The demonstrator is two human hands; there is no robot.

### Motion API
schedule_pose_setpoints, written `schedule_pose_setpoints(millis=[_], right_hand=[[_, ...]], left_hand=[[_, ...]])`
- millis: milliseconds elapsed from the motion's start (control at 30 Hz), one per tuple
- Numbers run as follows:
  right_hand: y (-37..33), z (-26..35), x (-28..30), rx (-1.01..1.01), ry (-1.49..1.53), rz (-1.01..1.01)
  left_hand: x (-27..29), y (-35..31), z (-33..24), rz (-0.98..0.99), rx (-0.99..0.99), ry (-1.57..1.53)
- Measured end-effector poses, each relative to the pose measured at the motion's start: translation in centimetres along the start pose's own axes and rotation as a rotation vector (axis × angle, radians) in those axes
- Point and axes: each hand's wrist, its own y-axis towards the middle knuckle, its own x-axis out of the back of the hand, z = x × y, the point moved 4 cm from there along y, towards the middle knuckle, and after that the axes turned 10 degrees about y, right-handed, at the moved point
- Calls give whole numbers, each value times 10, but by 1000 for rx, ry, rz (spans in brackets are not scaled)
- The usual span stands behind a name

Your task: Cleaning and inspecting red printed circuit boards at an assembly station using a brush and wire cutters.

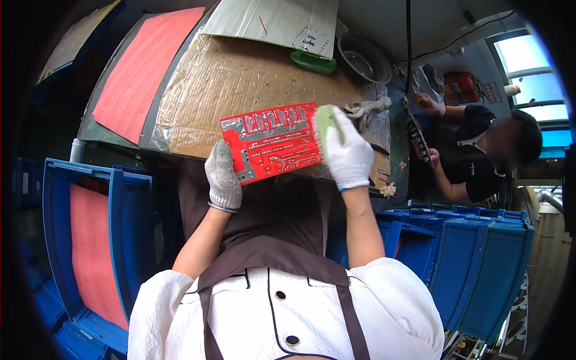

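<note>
Head view has the red circuit board (273,144) near the middle, over the near edge of the cardboard-covered bench top (204,90), its soldered side facing up and its right end angled slightly away from the wearer. Whether it rests on the cardboard or is held clear of it, I cannot tell.

The left hand (224,177), in a grey-white knit glove, has its fingers closed on the board's left edge. The right hand (349,156), in a whiter glove, has its fingers wrapped around a green scrubbing brush (327,129), with the bristles at the board's right end.

Farther back on the bench, a second green brush (313,62) lies by the edge of a pale ridged panel (276,27), just beside a round basin (364,58). A loose work glove (375,107) lies to the right of the board. Left of the cardboard is a pink sheet (147,72); below it stands a blue crate (114,240). At the right, a co-worker in dark clothing (480,153) holds another board (420,146).
</note>
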Motion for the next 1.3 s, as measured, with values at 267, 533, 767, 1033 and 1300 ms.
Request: schedule_pose_setpoints(millis=[267, 533, 767, 1033, 1300], right_hand=[[-74, 62, -41, 350, 161, 216], [15, 10, -30, 6, 284, 81], [37, 80, -71, 355, 58, 142], [-62, 71, -52, 230, 130, 161], [18, -24, 12, -40, 100, -81]], left_hand=[[3, 1, 6, 47, -23, -9], [4, -3, 8, 25, -10, -106], [0, 2, 9, 60, -86, -35], [-1, -2, 2, 76, -35, -86], [-3, 5, 20, 87, -43, -83]])
